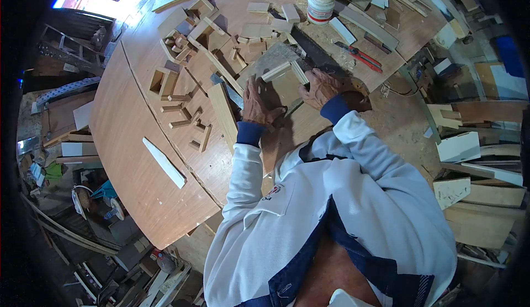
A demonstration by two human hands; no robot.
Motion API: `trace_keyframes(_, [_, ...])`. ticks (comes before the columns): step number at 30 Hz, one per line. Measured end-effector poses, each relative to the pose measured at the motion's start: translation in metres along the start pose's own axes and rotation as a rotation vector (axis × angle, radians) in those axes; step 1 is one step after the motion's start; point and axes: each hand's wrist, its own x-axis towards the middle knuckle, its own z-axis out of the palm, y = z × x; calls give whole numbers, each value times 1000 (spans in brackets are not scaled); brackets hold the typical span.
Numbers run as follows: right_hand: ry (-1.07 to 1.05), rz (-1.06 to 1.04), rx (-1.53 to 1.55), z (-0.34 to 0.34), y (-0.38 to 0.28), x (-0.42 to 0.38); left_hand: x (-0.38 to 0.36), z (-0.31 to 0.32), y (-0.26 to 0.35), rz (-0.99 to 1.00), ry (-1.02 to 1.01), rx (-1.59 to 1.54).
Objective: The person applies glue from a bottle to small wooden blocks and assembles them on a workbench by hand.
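My left hand (258, 104) lies with its fingers spread on the board (286, 89), beside the metal strip (234, 96). My right hand (322, 88) is at the right side of the board, fingers bent, near a short light wooden piece (299, 72). Another light wooden piece (275, 72) meets it at an angle, between the hands. Whether my right fingers grip the short piece is too small to tell. Behind the hands lies a handsaw (317, 50) with its dark blade.
A white tub (320, 6) with sticks stands at the back. Red-handled pliers (361, 57) lie to the right. Small wooden blocks and open frames (163, 82) spread over the left of the table (118, 158). A long pale plank (222, 114) is beside my left arm.
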Motion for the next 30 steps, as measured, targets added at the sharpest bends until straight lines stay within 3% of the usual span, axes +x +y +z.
trace_keyframes(19, [28,14,-7,-2,-8,-15,1,0,1,-6,28,-109])
trace_keyframes(30, [195,-9,-78,7,-11,-13,0,5,-2,-43,36,-154])
